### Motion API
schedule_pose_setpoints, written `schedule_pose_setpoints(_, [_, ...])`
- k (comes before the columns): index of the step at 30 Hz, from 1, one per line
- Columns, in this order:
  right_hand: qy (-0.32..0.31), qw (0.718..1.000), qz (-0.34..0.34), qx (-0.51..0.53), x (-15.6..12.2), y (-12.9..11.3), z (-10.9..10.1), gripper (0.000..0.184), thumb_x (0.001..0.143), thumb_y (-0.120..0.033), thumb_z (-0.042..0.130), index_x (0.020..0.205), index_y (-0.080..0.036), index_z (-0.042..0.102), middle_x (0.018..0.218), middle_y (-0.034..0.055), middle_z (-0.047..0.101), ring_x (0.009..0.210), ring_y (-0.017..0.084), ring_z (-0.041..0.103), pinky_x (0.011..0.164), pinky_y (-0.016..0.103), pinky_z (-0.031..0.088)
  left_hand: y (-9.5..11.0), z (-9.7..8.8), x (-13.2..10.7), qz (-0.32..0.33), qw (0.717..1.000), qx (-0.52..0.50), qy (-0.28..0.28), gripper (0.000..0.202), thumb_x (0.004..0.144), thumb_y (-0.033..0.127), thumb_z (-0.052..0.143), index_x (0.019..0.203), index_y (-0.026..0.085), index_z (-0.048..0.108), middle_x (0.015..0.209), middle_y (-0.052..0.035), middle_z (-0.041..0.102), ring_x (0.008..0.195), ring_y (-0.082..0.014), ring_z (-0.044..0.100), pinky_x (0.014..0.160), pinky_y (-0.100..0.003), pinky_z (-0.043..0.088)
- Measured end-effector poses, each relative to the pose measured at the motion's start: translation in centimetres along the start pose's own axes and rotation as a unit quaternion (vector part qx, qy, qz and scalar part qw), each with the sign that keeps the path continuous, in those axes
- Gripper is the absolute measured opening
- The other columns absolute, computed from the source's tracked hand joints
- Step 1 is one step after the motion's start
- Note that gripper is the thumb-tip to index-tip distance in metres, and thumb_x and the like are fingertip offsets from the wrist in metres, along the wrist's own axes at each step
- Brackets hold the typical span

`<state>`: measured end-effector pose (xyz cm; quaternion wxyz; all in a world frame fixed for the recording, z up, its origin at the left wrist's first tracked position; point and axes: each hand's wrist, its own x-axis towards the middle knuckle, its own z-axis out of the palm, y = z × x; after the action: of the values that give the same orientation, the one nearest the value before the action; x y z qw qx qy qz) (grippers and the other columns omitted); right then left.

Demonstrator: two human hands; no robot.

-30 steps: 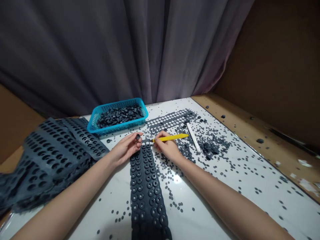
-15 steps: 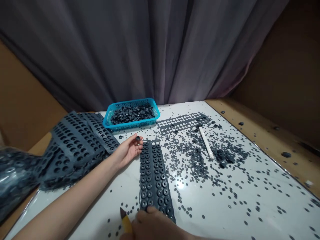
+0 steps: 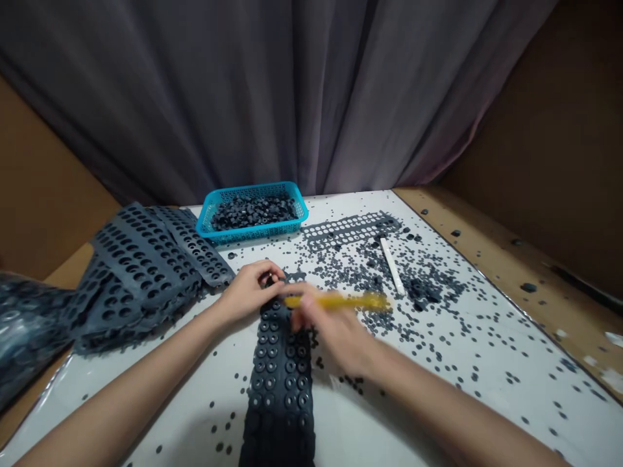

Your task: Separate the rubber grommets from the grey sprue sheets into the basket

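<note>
A black rubber sheet (image 3: 279, 383) with rows of raised rings lies lengthwise in front of me on the white table. At its far end is my left hand (image 3: 253, 288), thumb and fingers curled around a small black rubber piece (image 3: 269, 281). My right hand (image 3: 328, 321) grips a yellow pen-shaped tool (image 3: 345, 301) above the sheet, close to my left fingers. Motion blurs the right hand and the tool. The tool's tip is hidden by or close to my left hand, so I cannot tell whether it touches the piece.
A blue basket (image 3: 250, 233) of small black pieces stands at the back. Stacked rubber sheets (image 3: 139, 266) and a plastic bag (image 3: 29, 331) are at left. A punched-out sheet (image 3: 353, 227), a white bar (image 3: 392, 266) and many scattered black discs (image 3: 423, 292) lie to the right.
My right hand has moved from the sheet's near end to its far end with the yellow tool. My left hand has turned and closed over the far end. The sheet's near end has shifted left.
</note>
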<state>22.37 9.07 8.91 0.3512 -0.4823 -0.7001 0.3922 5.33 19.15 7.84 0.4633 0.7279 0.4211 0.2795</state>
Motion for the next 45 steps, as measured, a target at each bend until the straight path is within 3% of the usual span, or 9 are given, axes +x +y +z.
schedule_pose_setpoints(3, [0.163,0.982,0.074,0.059,1.6,3.3,-2.2,0.027,0.086,-0.030,0.040,0.083,-0.018,0.065,0.063,0.0013,0.059,0.060,0.016,0.057,0.055,0.026,0.044,0.7,0.7,0.8,0.130,0.968,0.209,-0.050,0.012,0.076,0.020,0.053,0.084,0.017,0.062,0.082,-0.0032,0.060,0.078,-0.0172,0.054,0.069,-0.029,0.041])
schedule_pose_setpoints(7, [0.229,0.964,0.081,0.112,2.5,5.9,-1.7,0.025,0.084,-0.031,0.043,0.079,-0.016,0.061,0.062,0.0022,0.058,0.056,0.015,0.055,0.052,0.025,0.043,0.9,1.5,2.0,0.160,0.950,0.253,-0.084,0.012,0.075,0.017,0.053,0.084,0.017,0.061,0.083,-0.0050,0.062,0.084,-0.0196,0.055,0.076,-0.032,0.043])
schedule_pose_setpoints(19, [0.217,0.975,0.045,0.000,2.6,6.2,-1.1,0.022,0.084,-0.022,0.040,0.071,-0.017,0.057,0.058,0.0006,0.057,0.055,0.016,0.056,0.056,0.025,0.042,1.2,1.8,2.9,0.163,0.928,0.304,-0.141,0.018,0.074,0.016,0.052,0.088,0.017,0.064,0.086,-0.0056,0.063,0.084,-0.0194,0.057,0.078,-0.030,0.043])
schedule_pose_setpoints(25, [0.219,0.974,0.051,0.025,2.6,6.0,-1.0,0.020,0.084,-0.022,0.040,0.076,-0.017,0.057,0.060,0.0010,0.059,0.056,0.016,0.057,0.057,0.025,0.042,1.6,1.9,3.5,0.175,0.913,0.332,-0.163,0.015,0.075,0.018,0.054,0.085,0.015,0.064,0.082,-0.0062,0.064,0.081,-0.0195,0.057,0.077,-0.030,0.044])
schedule_pose_setpoints(32, [0.210,0.974,0.001,-0.083,2.8,6.1,-0.6,0.020,0.083,-0.017,0.036,0.069,-0.018,0.051,0.060,0.0002,0.054,0.058,0.015,0.053,0.059,0.025,0.037,1.5,2.0,3.7,0.211,0.877,0.383,-0.200,0.018,0.074,0.015,0.056,0.090,0.015,0.064,0.086,-0.0057,0.062,0.086,-0.0191,0.056,0.080,-0.030,0.045])
schedule_pose_setpoints(39, [0.207,0.973,-0.004,-0.099,2.8,5.9,-0.5,0.020,0.084,-0.018,0.035,0.067,-0.018,0.047,0.056,-0.0005,0.048,0.055,0.015,0.049,0.057,0.025,0.034,1.2,3.2,2.6,0.238,0.830,0.463,-0.199,0.017,0.083,0.008,0.046,0.079,0.010,0.062,0.082,-0.0117,0.060,0.085,-0.0244,0.054,0.076,-0.036,0.045])
schedule_pose_setpoints(42, [0.204,0.974,-0.010,-0.101,2.7,5.9,-0.4,0.019,0.083,-0.018,0.036,0.066,-0.019,0.045,0.055,-0.0007,0.047,0.053,0.015,0.047,0.055,0.026,0.032,0.1,3.5,2.1,0.239,0.833,0.466,-0.178,0.018,0.084,0.006,0.042,0.086,0.008,0.060,0.088,-0.0140,0.059,0.087,-0.0253,0.053,0.077,-0.037,0.045])
schedule_pose_setpoints(45, [0.200,0.974,-0.012,-0.105,2.6,5.9,-0.3,0.019,0.083,-0.019,0.036,0.068,-0.019,0.046,0.056,0.0001,0.048,0.054,0.016,0.048,0.056,0.026,0.032,-0.8,3.4,2.1,0.233,0.854,0.440,-0.152,0.016,0.086,0.008,0.041,0.085,0.011,0.058,0.087,-0.0119,0.059,0.087,-0.0232,0.053,0.079,-0.035,0.045])
